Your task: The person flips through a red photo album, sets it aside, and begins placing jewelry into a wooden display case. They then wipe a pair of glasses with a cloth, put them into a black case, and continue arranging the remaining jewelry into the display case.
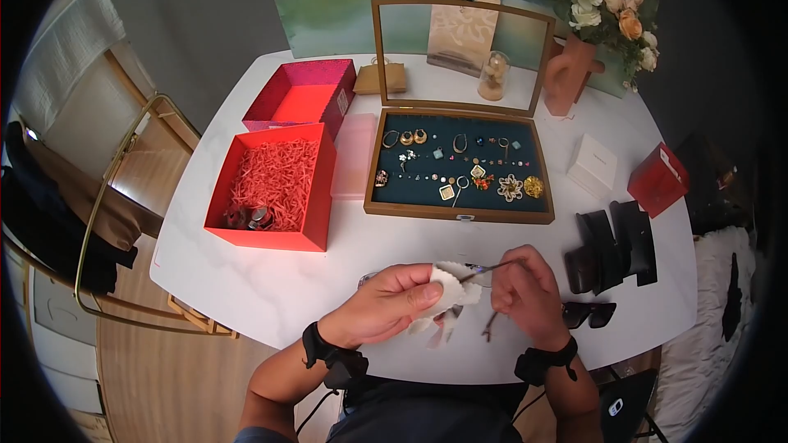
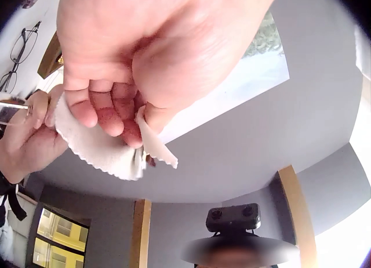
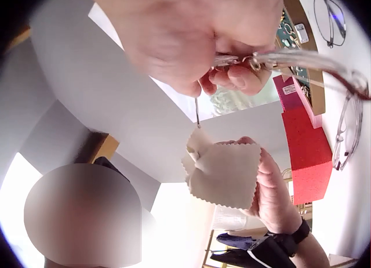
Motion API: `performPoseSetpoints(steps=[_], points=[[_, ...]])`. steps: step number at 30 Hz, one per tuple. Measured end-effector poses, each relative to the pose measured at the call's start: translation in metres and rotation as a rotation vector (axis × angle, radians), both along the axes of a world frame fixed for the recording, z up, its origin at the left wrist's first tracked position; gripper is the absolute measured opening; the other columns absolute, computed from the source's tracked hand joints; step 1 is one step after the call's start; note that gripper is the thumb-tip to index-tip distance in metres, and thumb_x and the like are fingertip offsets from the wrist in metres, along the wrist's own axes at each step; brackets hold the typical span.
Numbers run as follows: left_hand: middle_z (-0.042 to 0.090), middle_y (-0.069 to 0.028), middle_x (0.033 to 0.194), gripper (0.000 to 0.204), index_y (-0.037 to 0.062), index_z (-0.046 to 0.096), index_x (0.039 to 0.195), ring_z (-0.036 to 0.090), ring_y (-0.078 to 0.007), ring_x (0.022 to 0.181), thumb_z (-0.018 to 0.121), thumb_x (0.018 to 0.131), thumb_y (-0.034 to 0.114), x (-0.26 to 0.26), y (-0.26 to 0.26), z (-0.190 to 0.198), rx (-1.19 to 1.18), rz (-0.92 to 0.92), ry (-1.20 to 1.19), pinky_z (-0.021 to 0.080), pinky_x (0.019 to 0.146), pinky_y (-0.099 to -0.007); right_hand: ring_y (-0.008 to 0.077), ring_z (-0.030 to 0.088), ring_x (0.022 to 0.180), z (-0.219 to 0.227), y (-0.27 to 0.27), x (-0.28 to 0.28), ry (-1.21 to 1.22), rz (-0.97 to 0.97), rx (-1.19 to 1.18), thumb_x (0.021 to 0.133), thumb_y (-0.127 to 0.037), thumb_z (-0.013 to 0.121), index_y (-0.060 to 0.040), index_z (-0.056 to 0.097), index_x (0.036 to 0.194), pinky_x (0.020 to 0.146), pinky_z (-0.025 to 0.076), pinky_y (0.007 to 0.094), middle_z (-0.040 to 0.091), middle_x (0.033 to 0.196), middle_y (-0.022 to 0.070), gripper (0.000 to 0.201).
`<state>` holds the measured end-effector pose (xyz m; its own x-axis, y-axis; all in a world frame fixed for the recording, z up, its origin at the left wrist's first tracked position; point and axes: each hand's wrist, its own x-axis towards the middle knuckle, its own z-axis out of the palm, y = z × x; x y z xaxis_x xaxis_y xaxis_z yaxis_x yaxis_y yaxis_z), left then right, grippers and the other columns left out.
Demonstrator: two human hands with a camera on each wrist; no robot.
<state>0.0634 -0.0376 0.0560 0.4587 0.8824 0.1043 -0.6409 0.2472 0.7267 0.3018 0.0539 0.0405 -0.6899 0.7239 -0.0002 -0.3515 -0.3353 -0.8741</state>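
A cream cloth with zigzag edges [image 1: 444,288] is pinched between the thumb and fingers of my left hand [image 1: 379,305]. In the right wrist view the cloth [image 3: 229,172] is folded around the end of a thin dark temple [image 3: 197,112]. My right hand [image 1: 528,299] grips the eyeglasses [image 3: 278,58] that this temple appears to belong to, and their other, clear temple with a brown tip sticks out past the fingers. The lenses are mostly hidden by the fingers. Two more pairs of eyeglasses [image 3: 330,17] lie on the table beyond the hands.
A glass-lidded jewelry case [image 1: 410,210] stands raised-lid ahead of the hands. Left of it are a red box [image 1: 267,238] with shredded paper and a pink box [image 1: 341,107]. Dark sunglasses [image 1: 593,312], black cases [image 1: 603,250], a white box [image 1: 591,168] and a vase [image 1: 570,78] stand right.
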Motion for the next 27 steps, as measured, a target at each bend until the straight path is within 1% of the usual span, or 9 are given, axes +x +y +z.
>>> performPoseSetpoints(steps=[2, 5, 7, 8, 11, 12, 13, 18, 27], points=[[0.061, -0.0074, 0.130, 0.042, -0.0013, 0.049, 0.141, 0.058, -0.0126, 0.116, 0.050, 0.106, 0.021, 0.008, -0.002, 0.004, -0.002, 0.037, -0.069, 0.048, 0.095, -0.0314, 0.0115, 0.043, 0.063, -0.004, 0.002, -0.003, 0.016, -0.006, -0.059, 0.107, -0.015, 0.043, -0.0069, 0.049, 0.107, 0.055, 0.038, 0.0299, 0.048, 0.083, 0.0036, 0.010], [0.067, -0.0033, 0.116, 0.032, -0.0005, 0.060, 0.129, 0.061, -0.0077, 0.100, 0.056, 0.104, 0.019, 0.015, -0.001, -0.002, -0.085, 0.281, 0.238, 0.049, 0.087, -0.0254, 0.0169, 0.052, 0.077, -0.005, 0.005, -0.004, 0.247, 0.040, -0.160, 0.109, -0.029, 0.040, -0.0067, 0.051, 0.106, 0.070, 0.045, 0.0359, 0.053, 0.093, 0.0059, 0.025], [0.067, -0.0013, 0.111, 0.029, 0.0002, 0.063, 0.124, 0.060, -0.0070, 0.096, 0.058, 0.103, 0.020, 0.021, 0.001, -0.006, -0.032, 0.309, 0.402, 0.048, 0.086, -0.0249, 0.0222, 0.056, 0.106, -0.003, 0.001, -0.010, 0.182, -0.031, -0.062, 0.109, -0.037, 0.037, -0.0057, 0.054, 0.109, 0.091, 0.045, 0.0418, 0.056, 0.117, 0.0109, 0.036], [0.067, 0.0007, 0.106, 0.026, 0.0008, 0.066, 0.119, 0.060, -0.0063, 0.092, 0.061, 0.102, 0.020, 0.023, 0.003, -0.004, 0.023, 0.340, 0.567, 0.048, 0.085, -0.0244, 0.0222, 0.056, 0.106, -0.001, -0.002, -0.014, 0.181, -0.032, -0.061, 0.109, -0.037, 0.037, -0.0057, 0.054, 0.109, 0.091, 0.045, 0.0418, 0.056, 0.117, 0.0109, 0.036], [0.063, -0.0041, 0.108, 0.021, 0.0008, 0.068, 0.113, 0.058, -0.0131, 0.098, 0.067, 0.097, 0.013, 0.036, 0.011, -0.006, 0.257, 0.455, 0.690, 0.047, 0.087, -0.0269, 0.0267, 0.045, 0.133, 0.001, -0.008, -0.019, 0.088, -0.043, 0.090, 0.108, -0.037, 0.038, -0.0029, 0.056, 0.120, 0.111, 0.036, 0.0426, 0.042, 0.146, 0.0161, 0.040], [0.061, -0.0064, 0.112, 0.021, 0.0006, 0.069, 0.113, 0.058, -0.0161, 0.102, 0.069, 0.095, 0.011, 0.042, 0.014, -0.009, 0.452, 0.544, 0.717, 0.047, 0.089, -0.0282, 0.0267, 0.045, 0.133, 0.000, -0.008, -0.021, 0.087, -0.043, 0.090, 0.108, -0.037, 0.038, -0.0029, 0.056, 0.120, 0.111, 0.036, 0.0426, 0.042, 0.146, 0.0161, 0.040], [0.057, -0.0106, 0.119, 0.023, 0.0011, 0.069, 0.112, 0.056, -0.0230, 0.110, 0.072, 0.090, 0.007, 0.047, 0.014, -0.006, 0.442, 0.489, 0.730, 0.047, 0.092, -0.0320, 0.0275, 0.044, 0.135, 0.000, -0.010, -0.025, 0.113, -0.034, 0.076, 0.108, -0.036, 0.038, -0.0025, 0.056, 0.119, 0.113, 0.035, 0.0426, 0.042, 0.147, 0.0163, 0.039], [0.057, -0.0149, 0.126, 0.028, 0.0016, 0.069, 0.114, 0.059, -0.0301, 0.114, 0.073, 0.086, 0.002, 0.056, 0.014, -0.011, 0.483, 0.508, 0.877, 0.050, 0.095, -0.0387, 0.0284, 0.039, 0.140, -0.001, -0.016, -0.031, 0.135, 0.005, 0.070, 0.109, -0.029, 0.036, -0.0013, 0.054, 0.119, 0.115, 0.033, 0.0425, 0.038, 0.151, 0.0171, 0.035], [0.064, -0.0166, 0.111, 0.034, 0.0011, 0.057, 0.117, 0.068, -0.0336, 0.090, 0.070, 0.086, 0.001, 0.055, 0.015, -0.014, 0.649, 0.757, 1.176, 0.056, 0.076, -0.0384, 0.0232, 0.042, 0.135, -0.002, -0.018, -0.032, 0.171, 0.041, -0.012, 0.109, -0.025, 0.036, -0.0014, 0.047, 0.132, 0.113, 0.033, 0.0400, 0.042, 0.148, 0.0175, 0.035]])
